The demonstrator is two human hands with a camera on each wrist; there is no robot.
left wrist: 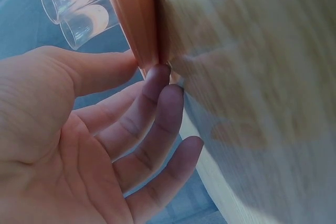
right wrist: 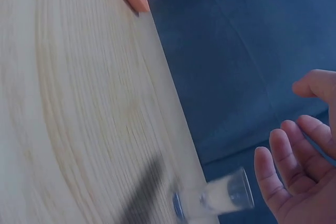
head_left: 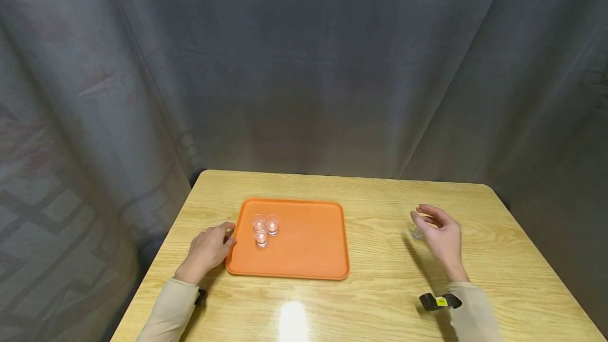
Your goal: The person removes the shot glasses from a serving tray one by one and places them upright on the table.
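An orange tray (head_left: 304, 239) lies on the table, and three small clear shot glasses (head_left: 262, 238) stand close together on its left part. My left hand (head_left: 209, 249) is at the tray's left edge. In the left wrist view its thumb and fingertips (left wrist: 157, 80) pinch the rim, and two of the glasses (left wrist: 86, 22) show beyond it. Over to the right, my right hand (head_left: 439, 234) hovers by another shot glass (head_left: 417, 234), partly hidden by the fingers in the head view. The right wrist view shows this glass (right wrist: 226, 195) upright on the wood, apart from the spread fingers.
A light wooden table (head_left: 380, 257) carries everything. Dark grey curtains (head_left: 304, 67) hang behind it and along both sides. Bare wood lies between the tray and the glass on the right.
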